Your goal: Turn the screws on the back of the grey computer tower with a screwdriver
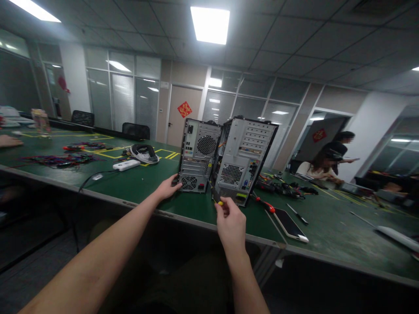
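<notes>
Two desktop computer towers stand upright on the green table, rear panels towards me: a narrower left tower [196, 163] and a wider right tower [245, 159]. My left hand [168, 187] rests against the lower left side of the left tower, thumb near its bottom edge and other fingers partly hidden. Low in front of the gap between the towers, my right hand [231, 220] pinches the yellow end of what looks like a black-and-yellow screwdriver [216, 196]. Its tip points up towards the left tower and is too small to make out.
Right of the towers lie red-handled pliers [270, 208], a phone [290, 224], a pen-like tool [297, 214] and tangled cables [288, 189]. A white power strip [126, 165] and wire bundles [62, 160] lie left. Other people sit and stand at the far right.
</notes>
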